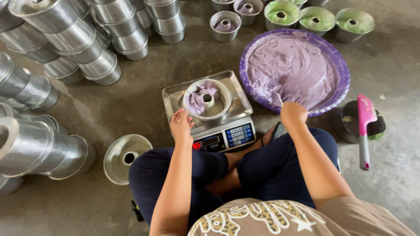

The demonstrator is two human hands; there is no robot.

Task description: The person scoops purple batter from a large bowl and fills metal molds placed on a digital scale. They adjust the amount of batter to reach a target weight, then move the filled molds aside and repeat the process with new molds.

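Observation:
I sit cross-legged on the floor. My left hand (181, 125) rests on the near rim of a metal ring cake tin (207, 100) that stands on a digital scale (209, 109); the tin holds some purple batter. My right hand (293, 113) is closed on the handle of a spoon (277, 99), whose tip lies in the purple batter of a wide purple basin (294, 70). The spoon's handle is mostly hidden by my fingers.
Stacks of empty metal tins (83, 39) lie at the left and back. One empty ring tin (125, 156) lies by my left knee. Filled tins, purple (225, 25) and green (317, 19), stand behind the basin. A pink spatula (364, 126) rests on a dark bowl at right.

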